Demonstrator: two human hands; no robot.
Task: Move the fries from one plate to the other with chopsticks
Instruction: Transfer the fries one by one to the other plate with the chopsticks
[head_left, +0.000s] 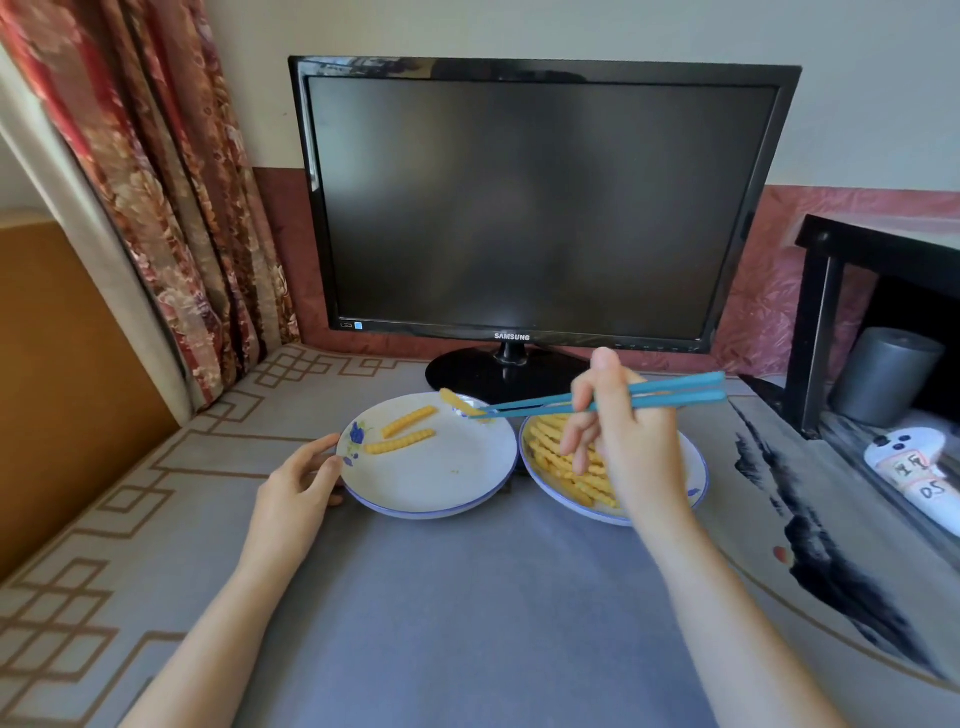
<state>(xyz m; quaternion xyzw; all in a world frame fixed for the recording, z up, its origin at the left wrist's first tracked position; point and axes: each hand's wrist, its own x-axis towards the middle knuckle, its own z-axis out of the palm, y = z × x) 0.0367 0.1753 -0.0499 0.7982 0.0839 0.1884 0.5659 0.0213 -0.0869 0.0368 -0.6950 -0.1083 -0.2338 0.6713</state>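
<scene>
Two white plates with blue rims stand side by side on the grey table. The left plate holds two crinkle fries. The right plate carries a heap of several fries. My right hand grips a pair of blue chopsticks above the right plate. Their tips pinch one fry over the far edge of the left plate. My left hand holds the left plate's near-left rim between thumb and fingers.
A dark Samsung monitor stands just behind the plates on its round base. A black shelf with a grey cylinder and a white controller is on the right. A flowered curtain hangs at the left.
</scene>
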